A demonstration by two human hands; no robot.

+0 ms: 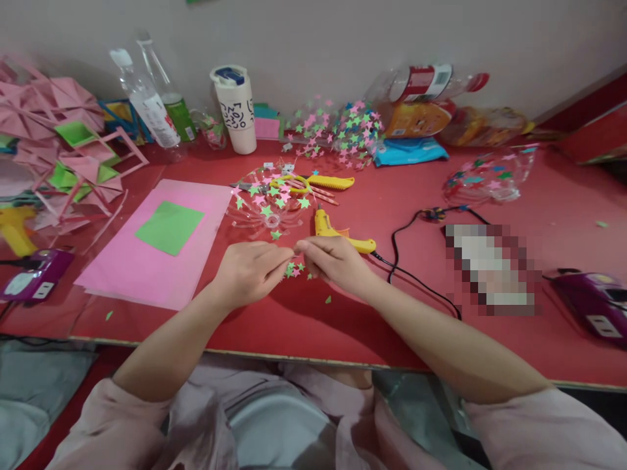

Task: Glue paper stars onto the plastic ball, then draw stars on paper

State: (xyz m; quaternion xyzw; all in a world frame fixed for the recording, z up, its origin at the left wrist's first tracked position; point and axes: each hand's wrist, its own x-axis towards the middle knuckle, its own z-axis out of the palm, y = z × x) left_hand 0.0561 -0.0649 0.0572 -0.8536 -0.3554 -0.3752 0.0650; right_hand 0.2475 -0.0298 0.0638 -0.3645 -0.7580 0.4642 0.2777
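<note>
My left hand (252,271) and my right hand (333,261) meet at the fingertips over the red table. Both are closed in a pinch, and whatever lies between the fingers is too small or hidden to make out. Below them is a small pile of green and pink paper stars (295,269), partly covered by the hands. Just beyond stands a clear plastic piece with spread strips (272,219), dotted with pink and green stars. A yellow glue gun (337,230) lies right behind my right hand, its nozzle pointing away from me.
Pink sheets (161,281) with a green square (170,227) lie left. Scissors (291,185) and a yellow cutter (333,181) rest behind the plastic piece. A white tumbler (236,117) and bottles line the wall. A black cord (416,277) and purple power strip (595,303) are right.
</note>
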